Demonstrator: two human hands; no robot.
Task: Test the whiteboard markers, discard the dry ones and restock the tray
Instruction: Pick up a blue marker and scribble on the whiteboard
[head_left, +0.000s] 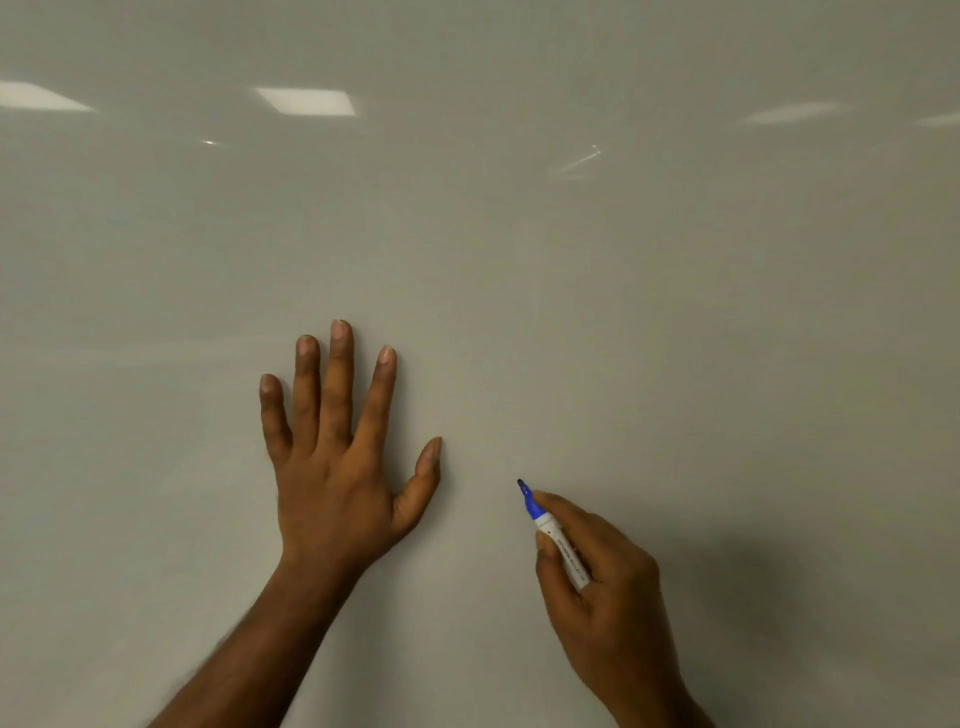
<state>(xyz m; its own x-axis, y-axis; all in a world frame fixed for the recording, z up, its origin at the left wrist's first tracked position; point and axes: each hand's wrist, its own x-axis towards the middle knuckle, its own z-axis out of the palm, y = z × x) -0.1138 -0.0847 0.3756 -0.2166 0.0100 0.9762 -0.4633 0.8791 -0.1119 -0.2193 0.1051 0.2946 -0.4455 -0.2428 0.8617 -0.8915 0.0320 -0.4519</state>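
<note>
Head view, one moment of the marker test. The whiteboard (519, 249) fills the whole field; its surface shows no ink stroke anywhere, only pale reflections of ceiling lights (306, 101) along the far part.

The left hand (332, 467) lies flat against the board left of centre. Its fingers (336, 384) are straight and spread, the thumb is held out to the right, and it has hold of nothing. It appears to steady the person against the board.

The right hand (597, 587), near and to the right, has its fingers curled round the white barrel of a blue marker (558, 543), with thumb and forefinger pinching it close to the blue collar. The cap is off and is not in view. The dark tip (521, 484) points far and left, into the bare board between the two hands. Whether it touches the surface cannot be told.

Progress, as a judgement: the task is early or in mid-cycle. One marker is uncapped and poised for its trial stroke, but no mark shows to tell whether it is live or dry. That verdict is left to reach, then the discarding of dry markers and the restocking of the tray. Tray, bin and other markers lie outside the view, so their state cannot be given.
</note>
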